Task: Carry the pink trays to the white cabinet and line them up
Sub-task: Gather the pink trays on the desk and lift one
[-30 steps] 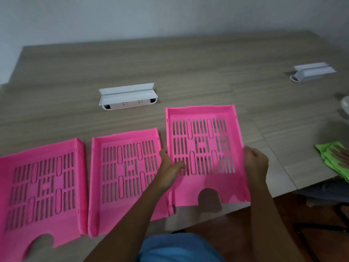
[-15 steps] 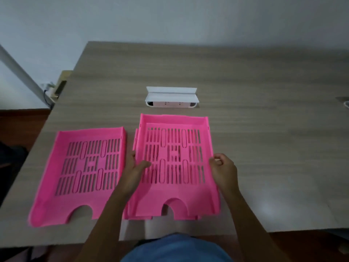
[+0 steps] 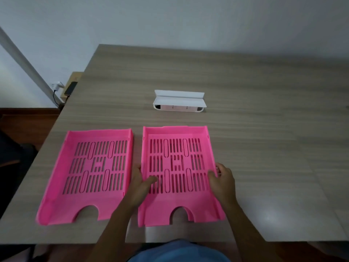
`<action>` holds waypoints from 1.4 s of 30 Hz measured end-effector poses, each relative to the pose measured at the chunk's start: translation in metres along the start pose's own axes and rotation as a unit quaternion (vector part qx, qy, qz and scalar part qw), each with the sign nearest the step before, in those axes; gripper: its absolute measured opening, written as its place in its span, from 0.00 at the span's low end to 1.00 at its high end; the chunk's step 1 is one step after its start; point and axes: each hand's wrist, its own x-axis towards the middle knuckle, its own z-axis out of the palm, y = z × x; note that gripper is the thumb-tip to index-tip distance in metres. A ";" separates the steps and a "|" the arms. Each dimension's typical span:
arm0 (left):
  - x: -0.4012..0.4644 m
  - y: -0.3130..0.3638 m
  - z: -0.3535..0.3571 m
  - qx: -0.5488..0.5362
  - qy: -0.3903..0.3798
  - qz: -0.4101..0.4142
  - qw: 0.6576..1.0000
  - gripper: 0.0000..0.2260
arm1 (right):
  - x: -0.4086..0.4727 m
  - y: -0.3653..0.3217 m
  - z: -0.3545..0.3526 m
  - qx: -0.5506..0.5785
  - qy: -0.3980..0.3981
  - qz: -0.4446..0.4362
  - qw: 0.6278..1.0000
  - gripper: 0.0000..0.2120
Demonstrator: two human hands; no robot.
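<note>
Two pink slotted tray shapes lie side by side on the wooden table (image 3: pixel 245 91). The right one is a stacked pink tray (image 3: pixel 177 148) nested on another tray, whose back rim just peeks out beneath it. My left hand (image 3: pixel 140 183) grips its left wall, thumb inside on the slots. On the opposite wall my right hand (image 3: pixel 222 178) holds it, fingers curled over the edge. The single pink tray (image 3: pixel 94 167) rests to the left, untouched. No white cabinet is in view.
A white socket box (image 3: pixel 178 102) with a raised lid sits in the table behind the trays. The table's left edge runs close to the single tray. A charger and cable (image 3: pixel 68 89) hang by the wall at left, over a dark wooden floor.
The tray in my hands moved left and came down onto the middle tray, now squarely nested over it. My view swung left, so the table's right side and green cloth are out of view.
</note>
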 end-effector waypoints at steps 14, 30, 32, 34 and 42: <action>0.007 0.001 0.004 0.032 -0.012 0.066 0.997 0.33 | -0.012 -0.004 0.004 0.064 -0.032 0.044 0.996 0.16; 0.020 -0.003 -0.012 0.071 0.019 0.074 0.995 0.36 | -0.026 -0.032 0.001 0.060 0.037 -0.033 0.997 0.19; 0.020 -0.003 -0.017 0.068 0.027 0.077 0.994 0.33 | -0.027 -0.044 0.004 0.060 0.036 -0.045 0.997 0.22; 0.022 -0.003 -0.023 0.070 0.043 0.082 0.993 0.32 | -0.027 -0.054 0.011 0.050 0.028 -0.059 0.997 0.24; 0.024 -0.015 -0.092 0.082 0.136 0.106 0.982 0.26 | -0.057 -0.100 0.079 0.042 -0.080 -0.136 0.987 0.25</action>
